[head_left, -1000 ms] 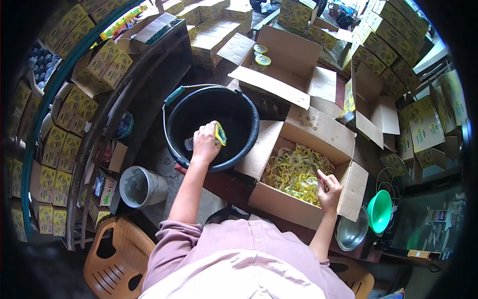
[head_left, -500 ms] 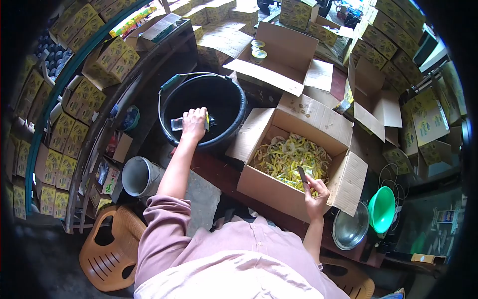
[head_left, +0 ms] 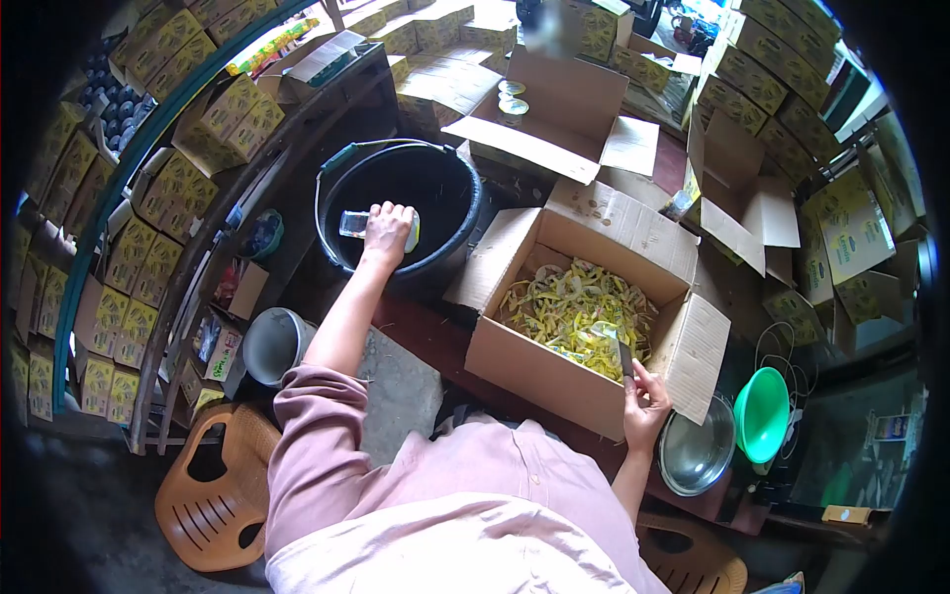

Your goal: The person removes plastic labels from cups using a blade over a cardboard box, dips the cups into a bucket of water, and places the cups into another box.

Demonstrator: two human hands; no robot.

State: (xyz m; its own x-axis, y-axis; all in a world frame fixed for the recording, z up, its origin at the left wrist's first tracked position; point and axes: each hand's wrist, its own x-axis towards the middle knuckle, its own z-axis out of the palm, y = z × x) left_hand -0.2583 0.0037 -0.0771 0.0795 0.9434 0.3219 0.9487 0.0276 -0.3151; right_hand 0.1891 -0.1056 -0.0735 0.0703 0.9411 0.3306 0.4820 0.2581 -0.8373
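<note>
My left hand (head_left: pixel 389 236) is wrapped round a clear plastic cup (head_left: pixel 353 224) with a yellow-green patch at its right end. The cup lies sideways over the mouth of a black bucket (head_left: pixel 341 259). In my right hand (head_left: pixel 645 401) is a knife (head_left: pixel 625 358), its dark blade pointing up and away from me. That hand is at the near right edge of an open cardboard box (head_left: pixel 539 381). Yellow-green strips and scraps (head_left: pixel 574 307) fill the bottom of the box.
Behind stands another open carton (head_left: pixel 569 104) with stacked small cups (head_left: pixel 512 99). A steel bowl (head_left: pixel 698 453) and a green basin (head_left: pixel 762 416) sit at right. A grey bucket (head_left: pixel 275 346) and a brown plastic chair (head_left: pixel 213 490) are at left. Yellow printed cartons (head_left: pixel 119 327) line the shelves.
The cup has risen slightly in my left hand, and its yellow-green end shows more. My right hand has shifted right and a little nearer with the knife, which now points more upright.
</note>
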